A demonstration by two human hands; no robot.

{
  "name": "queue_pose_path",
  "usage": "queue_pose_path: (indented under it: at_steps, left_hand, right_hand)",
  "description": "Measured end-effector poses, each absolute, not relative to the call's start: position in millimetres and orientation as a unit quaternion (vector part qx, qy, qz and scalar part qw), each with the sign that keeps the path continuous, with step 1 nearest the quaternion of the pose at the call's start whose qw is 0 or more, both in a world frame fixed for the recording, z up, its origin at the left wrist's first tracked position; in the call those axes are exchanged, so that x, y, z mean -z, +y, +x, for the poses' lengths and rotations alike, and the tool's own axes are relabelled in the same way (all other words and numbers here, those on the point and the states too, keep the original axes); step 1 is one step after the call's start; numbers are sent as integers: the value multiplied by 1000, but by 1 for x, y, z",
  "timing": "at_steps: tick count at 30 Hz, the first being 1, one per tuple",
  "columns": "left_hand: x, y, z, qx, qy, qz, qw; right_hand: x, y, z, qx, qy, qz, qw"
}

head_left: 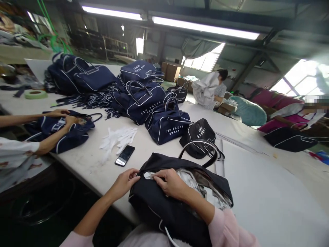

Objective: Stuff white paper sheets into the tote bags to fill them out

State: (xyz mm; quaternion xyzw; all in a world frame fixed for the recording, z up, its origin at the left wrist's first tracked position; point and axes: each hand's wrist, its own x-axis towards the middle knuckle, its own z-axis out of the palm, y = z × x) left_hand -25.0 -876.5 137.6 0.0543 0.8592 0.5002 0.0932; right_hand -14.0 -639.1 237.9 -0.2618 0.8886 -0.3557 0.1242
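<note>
1. Fingers of the left hand (125, 182): curled, thumb and forefinger close together at one end of the bag's opening; firmness of grip cannot be told.
2. Fingers of the right hand (170, 182): pinched together on a white slip (148, 175) at the opening.
3. Black duffel bag (156, 202): gaping, at the worktable's (259, 195) near edge; crumpled pale stuffing (214, 198) inside.
4. Smartphone (125, 155): beyond the left hand, beside white strips (118, 139).
5. Navy "Ted Baker Sport" bags (164, 133): grouped farther back.

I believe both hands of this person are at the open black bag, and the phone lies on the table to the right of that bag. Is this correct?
Not quite: the head view shows the phone on the table to the left of the open black bag, not the right. The left hand and right hand are indeed at that bag.
</note>
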Motion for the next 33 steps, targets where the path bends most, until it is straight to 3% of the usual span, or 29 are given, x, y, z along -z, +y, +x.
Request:
queue_pose_path:
  at_steps: [7, 16, 23, 28, 33]
  left_hand:
    - [-157, -872, -31, -226, 967, 79, 91]
    - [-156, -872, -46, -247, 952, 101, 147]
    - [-180, -873, -43, -370, 902, 105, 197]
    - [-205, -844, -29, -596, 744, 105, 283]
    - [-219, -825, -36, -626, 727, 88, 268]
  right_hand:
    - [-239, -636, -39, 391, 853, -281, 202]
    - [-226, -638, -54, 395, 849, -278, 215]
    - [-224, -638, -31, 451, 837, -253, 181]
    - [-222, -636, -20, 422, 851, -278, 140]
    - [-231, -633, -23, 496, 811, -210, 228]
